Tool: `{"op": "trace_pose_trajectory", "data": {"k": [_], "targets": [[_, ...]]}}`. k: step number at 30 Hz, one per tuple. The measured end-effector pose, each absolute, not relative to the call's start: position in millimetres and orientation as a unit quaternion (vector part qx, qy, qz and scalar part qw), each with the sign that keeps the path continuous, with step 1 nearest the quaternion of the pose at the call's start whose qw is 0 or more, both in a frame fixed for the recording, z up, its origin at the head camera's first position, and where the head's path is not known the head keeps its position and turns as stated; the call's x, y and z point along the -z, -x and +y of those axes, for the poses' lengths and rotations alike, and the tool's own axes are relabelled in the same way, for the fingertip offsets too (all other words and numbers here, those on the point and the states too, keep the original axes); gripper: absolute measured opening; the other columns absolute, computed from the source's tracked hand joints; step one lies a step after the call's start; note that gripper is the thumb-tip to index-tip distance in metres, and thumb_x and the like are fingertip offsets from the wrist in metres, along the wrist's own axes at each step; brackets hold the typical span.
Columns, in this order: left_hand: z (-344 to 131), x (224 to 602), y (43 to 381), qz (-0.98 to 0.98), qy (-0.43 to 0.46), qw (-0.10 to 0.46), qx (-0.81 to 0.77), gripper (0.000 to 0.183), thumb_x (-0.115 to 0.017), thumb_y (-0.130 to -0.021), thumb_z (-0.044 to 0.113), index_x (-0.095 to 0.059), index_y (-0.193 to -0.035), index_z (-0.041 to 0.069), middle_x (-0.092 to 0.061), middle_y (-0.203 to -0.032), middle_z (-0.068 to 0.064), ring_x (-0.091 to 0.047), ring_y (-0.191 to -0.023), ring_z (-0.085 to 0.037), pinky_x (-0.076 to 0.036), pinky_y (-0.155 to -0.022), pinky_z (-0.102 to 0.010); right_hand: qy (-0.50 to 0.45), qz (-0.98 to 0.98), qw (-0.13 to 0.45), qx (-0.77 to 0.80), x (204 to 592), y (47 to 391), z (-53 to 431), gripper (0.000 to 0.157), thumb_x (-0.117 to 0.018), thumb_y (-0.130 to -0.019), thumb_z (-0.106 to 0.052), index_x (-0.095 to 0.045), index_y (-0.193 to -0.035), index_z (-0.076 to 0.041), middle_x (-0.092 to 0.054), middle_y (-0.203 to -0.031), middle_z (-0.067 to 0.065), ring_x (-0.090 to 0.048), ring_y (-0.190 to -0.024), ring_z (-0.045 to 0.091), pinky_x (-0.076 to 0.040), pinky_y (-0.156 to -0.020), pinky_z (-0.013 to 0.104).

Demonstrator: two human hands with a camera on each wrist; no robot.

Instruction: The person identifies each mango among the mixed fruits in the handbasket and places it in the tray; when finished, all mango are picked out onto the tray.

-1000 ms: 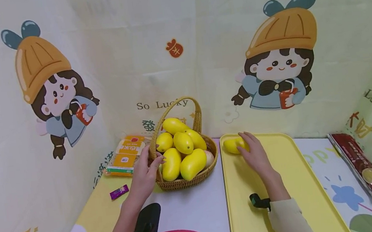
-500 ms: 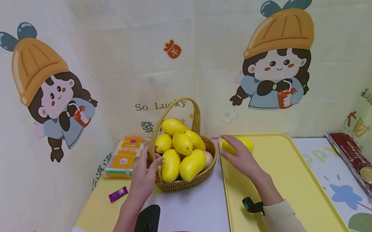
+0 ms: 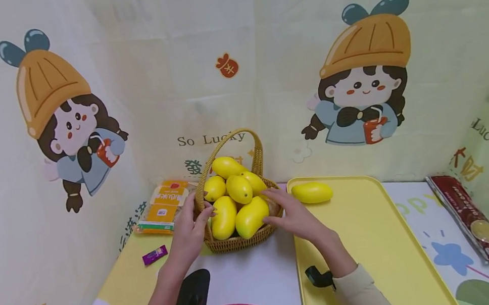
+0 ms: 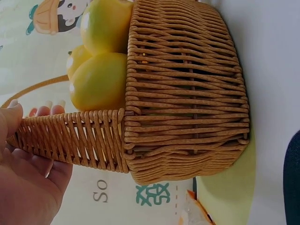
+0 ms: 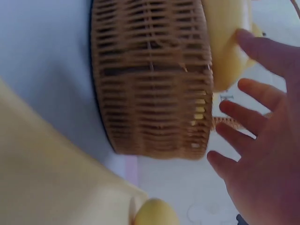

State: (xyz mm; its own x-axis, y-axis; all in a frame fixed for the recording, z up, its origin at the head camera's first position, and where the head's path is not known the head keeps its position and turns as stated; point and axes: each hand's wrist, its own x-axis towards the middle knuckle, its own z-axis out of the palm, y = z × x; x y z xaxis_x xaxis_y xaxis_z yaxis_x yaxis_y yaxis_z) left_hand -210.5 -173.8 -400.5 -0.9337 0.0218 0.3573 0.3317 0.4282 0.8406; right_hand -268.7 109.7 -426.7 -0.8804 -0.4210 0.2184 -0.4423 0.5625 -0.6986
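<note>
A wicker basket (image 3: 233, 244) filled with yellow mangoes (image 3: 240, 188) stands at the middle back of the table. My left hand (image 3: 188, 233) holds the left side of its handle (image 4: 70, 138), thumb on one side and fingers on the other. Over the basket's right rim, my right hand (image 3: 295, 213) reaches with spread fingers toward the front right mango (image 3: 252, 216). In the right wrist view, the thumb appears at a mango (image 5: 227, 44); whether it touches cannot be told. One mango (image 3: 312, 193) lies alone on the yellow tray (image 3: 369, 239), at its far left corner.
An orange-and-white food packet (image 3: 164, 208) lies left of the basket, with a small purple wrapper (image 3: 154, 255) in front. A long dark red snack packet (image 3: 473, 221) lies right of the tray. Patterned cloth walls (image 3: 274, 93) rise behind and at both sides.
My right hand has let go of the mango on the tray and moved left to the basket's right side. The left hand stays on the handle.
</note>
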Motion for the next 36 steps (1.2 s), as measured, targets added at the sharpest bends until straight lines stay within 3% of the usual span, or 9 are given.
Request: {"op": "trace_pose_trajectory", "data": {"k": [6, 16, 27, 36], "targets": [[-173.5, 399.6, 210.2, -0.830, 0.109, 0.148, 0.526, 0.041, -0.052, -0.103, 0.030, -0.040, -0.140, 0.019, -0.059, -0.111, -0.002, -0.066, -0.103, -0.014, -0.055, -0.092, -0.022, -0.265, -0.864, -0.015, -0.428, 428.2, 268.5, 101.4, 0.073, -0.079, -0.082, -0.042, -0.046, -0.146, -0.035, -0.044, -0.150, -0.017, -0.040, -0.143, 0.016, -0.032, -0.120, 0.051], [-174.3, 401.2, 211.3, -0.832, 0.103, 0.146, 0.526, 0.045, -0.052, -0.103, 0.033, -0.038, -0.142, 0.017, -0.057, -0.110, -0.001, -0.065, -0.103, -0.013, -0.054, -0.093, -0.020, -0.283, -0.861, -0.025, -0.422, 431.1, 268.6, 97.6, 0.072, -0.082, -0.080, -0.028, -0.048, -0.143, -0.038, -0.043, -0.144, -0.014, -0.043, -0.132, 0.015, -0.038, -0.115, 0.046], [-170.9, 395.5, 209.5, -0.841, 0.088, 0.133, 0.517, 0.045, -0.051, -0.104, 0.023, -0.036, -0.145, 0.009, -0.058, -0.114, -0.007, -0.065, -0.105, -0.018, -0.054, -0.097, -0.029, -0.300, -0.846, -0.026, -0.440, 425.3, 261.4, 95.4, 0.069, -0.083, -0.079, -0.020, -0.049, -0.137, -0.035, -0.048, -0.140, -0.015, -0.045, -0.128, 0.016, -0.038, -0.115, 0.048], [-174.2, 403.8, 211.8, -0.838, 0.101, 0.147, 0.517, 0.046, -0.050, -0.104, 0.032, -0.037, -0.144, 0.017, -0.058, -0.113, -0.003, -0.065, -0.104, -0.014, -0.054, -0.095, -0.025, -0.318, -0.846, -0.003, -0.428, 423.7, 258.0, 93.3, 0.066, -0.084, -0.078, -0.020, -0.054, -0.134, -0.038, -0.049, -0.137, -0.015, -0.046, -0.128, 0.015, -0.040, -0.114, 0.048]]}}
